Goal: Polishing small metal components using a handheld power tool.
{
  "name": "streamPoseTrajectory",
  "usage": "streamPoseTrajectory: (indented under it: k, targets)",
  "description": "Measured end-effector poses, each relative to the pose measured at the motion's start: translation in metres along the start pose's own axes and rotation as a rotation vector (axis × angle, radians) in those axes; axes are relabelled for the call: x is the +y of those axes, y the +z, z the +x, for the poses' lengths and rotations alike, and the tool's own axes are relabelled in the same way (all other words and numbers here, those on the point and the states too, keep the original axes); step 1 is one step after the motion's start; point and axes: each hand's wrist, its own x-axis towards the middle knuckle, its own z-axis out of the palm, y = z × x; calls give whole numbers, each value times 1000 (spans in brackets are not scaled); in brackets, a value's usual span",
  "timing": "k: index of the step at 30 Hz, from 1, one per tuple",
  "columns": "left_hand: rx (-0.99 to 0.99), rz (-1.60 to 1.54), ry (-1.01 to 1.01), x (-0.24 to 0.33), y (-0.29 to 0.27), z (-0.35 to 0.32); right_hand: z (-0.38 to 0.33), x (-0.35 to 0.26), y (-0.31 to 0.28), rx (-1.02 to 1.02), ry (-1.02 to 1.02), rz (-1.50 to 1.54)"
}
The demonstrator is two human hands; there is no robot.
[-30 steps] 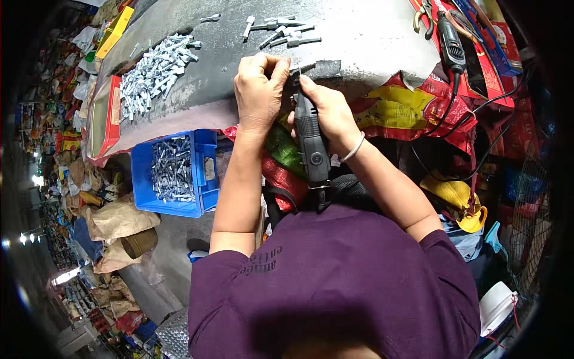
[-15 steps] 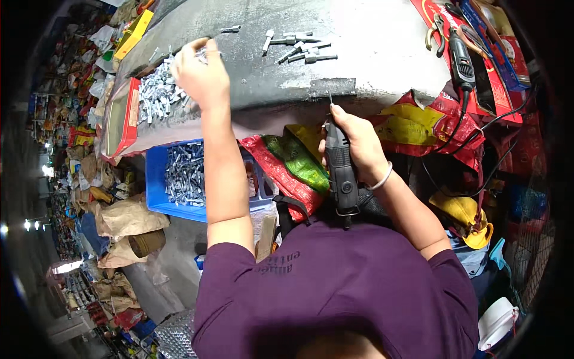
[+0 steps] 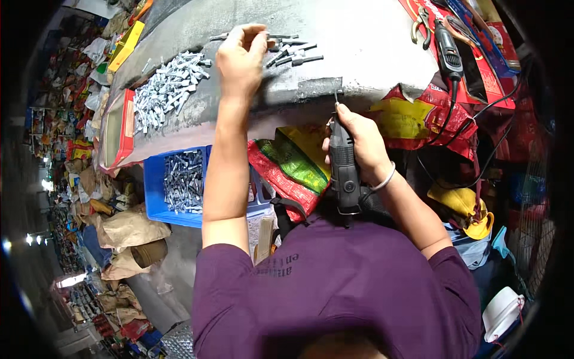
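Note:
My right hand (image 3: 360,136) is wrapped around a black rotary tool (image 3: 344,164), its thin bit (image 3: 336,96) pointing away from me toward the table's near edge. Over the table, my left hand (image 3: 242,66) has its fingers curled in a pinch at the left end of a small group of grey metal parts (image 3: 293,55). What lies between those fingertips is hidden. A large heap of similar small silvery metal parts (image 3: 170,87) is spread on the table to the left of that hand.
A blue bin (image 3: 156,197) full of metal parts stands below the table edge. Pliers (image 3: 422,27) and a second corded rotary tool (image 3: 447,51) lie at the far right. Red and yellow sacking (image 3: 406,122) hangs off the front edge. An open red box (image 3: 127,122) sits left.
My left hand has moved right, from the heap to the small group of parts. The right hand keeps its hold on the rotary tool, and the view has shifted slightly.

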Motion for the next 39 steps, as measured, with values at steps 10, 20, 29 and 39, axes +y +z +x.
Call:
streamPoseTrajectory:
  k: [10, 20, 29, 39]
  targets:
    - [22, 243, 320, -20, 25, -92, 16, -1, 7, -43, -50, -64]
    - [80, 259, 412, -23, 30, -97, 29, 8, 24, -74, 20, 14]
    - [77, 314, 395, -24, 29, -96, 25, -2, 10, 32, 16, -36]
    - [84, 381, 313, -15, 30, -95, 18, 6, 11, -62, -1, -45]
